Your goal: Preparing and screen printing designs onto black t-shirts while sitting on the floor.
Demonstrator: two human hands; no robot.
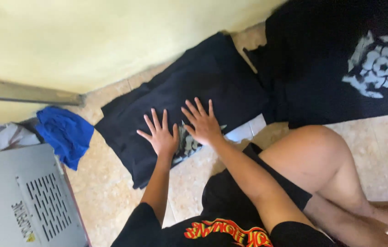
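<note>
While fingers splay, both flat hands, left hand [161,136] and right hand [203,124], press the folded black shirt [203,82], grip released.

blue cloth [66,132] beside grey vented appliance [24,201], lower left; black printed garment [340,64] spread on tiled floor [107,187], upper right; yellow wall [88,41] behind.

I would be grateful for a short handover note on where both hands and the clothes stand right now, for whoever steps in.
Left hand: open, fingers spread, pressed flat on the folded black garment.
Right hand: open, flat on the same garment, just beside the left.
The garment lies on the tiled floor along the yellow wall; a bit of pale print shows at its near edge.
Done: it looks folded into a rough rectangle.
Left: a second black garment with a pale print lies spread out to the right, apparently unfolded. A blue cloth sits by the grey box.
</note>
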